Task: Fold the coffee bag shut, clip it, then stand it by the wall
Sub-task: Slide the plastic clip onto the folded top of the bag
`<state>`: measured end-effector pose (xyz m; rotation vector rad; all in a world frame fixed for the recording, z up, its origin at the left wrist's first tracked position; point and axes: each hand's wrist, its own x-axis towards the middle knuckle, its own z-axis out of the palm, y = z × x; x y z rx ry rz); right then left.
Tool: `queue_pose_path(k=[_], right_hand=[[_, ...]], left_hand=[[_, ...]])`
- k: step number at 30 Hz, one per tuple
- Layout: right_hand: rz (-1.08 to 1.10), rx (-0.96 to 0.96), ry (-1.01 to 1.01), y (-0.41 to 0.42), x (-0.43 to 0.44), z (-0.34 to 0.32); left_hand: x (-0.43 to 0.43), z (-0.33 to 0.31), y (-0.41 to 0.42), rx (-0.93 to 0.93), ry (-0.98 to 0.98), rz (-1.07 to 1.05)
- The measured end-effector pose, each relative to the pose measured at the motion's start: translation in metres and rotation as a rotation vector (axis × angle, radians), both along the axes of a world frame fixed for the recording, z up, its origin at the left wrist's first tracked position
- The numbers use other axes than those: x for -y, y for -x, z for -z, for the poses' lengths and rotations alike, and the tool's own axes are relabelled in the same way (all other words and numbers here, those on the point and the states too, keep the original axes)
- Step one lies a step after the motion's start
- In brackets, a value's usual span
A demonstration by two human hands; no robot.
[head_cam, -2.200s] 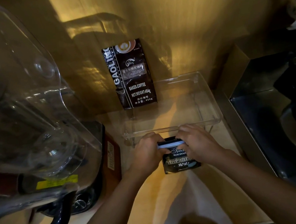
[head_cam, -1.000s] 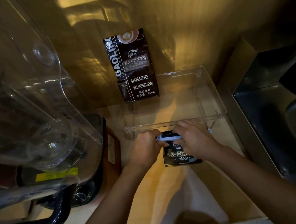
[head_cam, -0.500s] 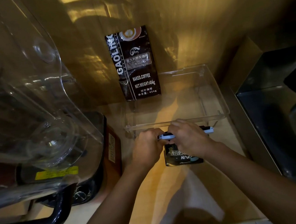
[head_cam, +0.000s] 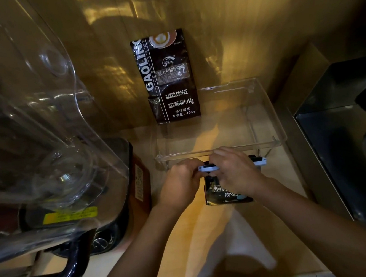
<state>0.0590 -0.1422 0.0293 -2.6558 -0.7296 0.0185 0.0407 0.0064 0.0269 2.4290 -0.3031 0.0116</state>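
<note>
A small dark coffee bag (head_cam: 223,196) with white Chinese lettering stands on the wooden counter, its top folded over. Across that fold lies a long white and black sealing clip (head_cam: 260,161), whose right end sticks out past my fingers. My left hand (head_cam: 182,182) grips the clip's left end and the bag's top corner. Over the middle of the clip my right hand (head_cam: 235,170) presses down, hiding most of the fold. A taller dark bag marked GAOLINO (head_cam: 167,76) leans upright against the wall behind.
A clear plastic tray on wire legs (head_cam: 265,116) stands just behind the hands, against the wall. A large blender with a clear jug (head_cam: 30,136) and black handle fills the left side. A dark metal appliance (head_cam: 347,143) borders the counter on the right.
The clip has gone from a short piece between my hands to lying full length over the bag's top, its right end now sticking out. My right hand has slid left over it.
</note>
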Motion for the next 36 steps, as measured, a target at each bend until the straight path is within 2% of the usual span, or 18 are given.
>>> queue_pose_path(k=[7, 11, 16, 22, 25, 29, 34, 36], right_hand=[[0.026, 0.013, 0.0, 0.002, -0.002, 0.004], [0.022, 0.016, 0.009, 0.0, -0.001, 0.003], [-0.006, 0.021, -0.004, -0.003, 0.006, 0.003], [0.013, -0.076, -0.054, -0.003, 0.025, 0.003], [0.05, -0.104, -0.164, 0.0, 0.044, 0.001], [0.178, -0.153, -0.371, 0.009, 0.068, 0.01], [0.36, -0.535, -0.86, 0.034, 0.077, 0.038], [0.425, -0.608, -1.008, 0.044, 0.074, 0.053]], left_hand=[[0.012, 0.009, 0.007, 0.045, -0.035, -0.161], [0.011, 0.012, 0.003, 0.065, 0.0, -0.146], [0.003, 0.03, 0.009, -0.175, 0.336, -0.101], [0.005, 0.047, 0.012, -0.421, 0.671, -0.096], [0.005, 0.054, 0.012, -0.526, 0.742, -0.059], [0.006, 0.059, 0.013, -0.601, 0.698, -0.039], [0.009, 0.07, 0.015, -0.626, 0.71, -0.05], [0.011, 0.074, 0.015, -0.612, 0.666, -0.041]])
